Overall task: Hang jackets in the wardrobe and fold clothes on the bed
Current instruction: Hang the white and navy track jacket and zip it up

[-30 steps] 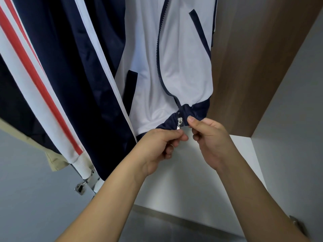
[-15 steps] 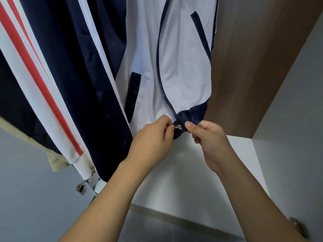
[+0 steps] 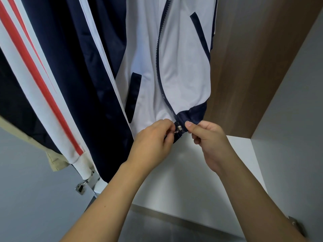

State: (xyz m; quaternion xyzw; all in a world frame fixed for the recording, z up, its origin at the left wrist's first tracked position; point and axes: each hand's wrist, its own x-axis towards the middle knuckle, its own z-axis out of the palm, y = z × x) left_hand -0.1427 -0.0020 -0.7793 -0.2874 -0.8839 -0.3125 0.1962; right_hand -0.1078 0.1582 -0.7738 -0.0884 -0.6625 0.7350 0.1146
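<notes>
My left hand (image 3: 153,140) has its fingers (image 3: 168,124) curled in tight, pinching the metal zipper pull (image 3: 178,128) at the bottom of the white jacket (image 3: 181,70). My right hand (image 3: 209,142) is just across from it, thumb and curled fingers (image 3: 189,124) pinching the navy hem band (image 3: 194,113) right beside the slider, so both hands meet at the foot of the zip. The navy zipper (image 3: 161,70) runs up from there in a curve through the white front, its teeth joined as far as I can see. A navy-trimmed slit pocket (image 3: 133,96) sits on the left panel and another higher up on the right. The jacket hangs inside the wardrobe, its hem well above the white wardrobe floor (image 3: 192,180). Touching it on my left hangs a navy jacket (image 3: 73,70) with white piping, and further left a sleeve with white and red stripes (image 3: 35,81) ending in a white ribbed cuff. A beige garment (image 3: 56,161) peeks out below that. To the right stands the brown wood-grain wardrobe panel (image 3: 253,67), and a metal hinge (image 3: 82,187) shows at the lower left.
</notes>
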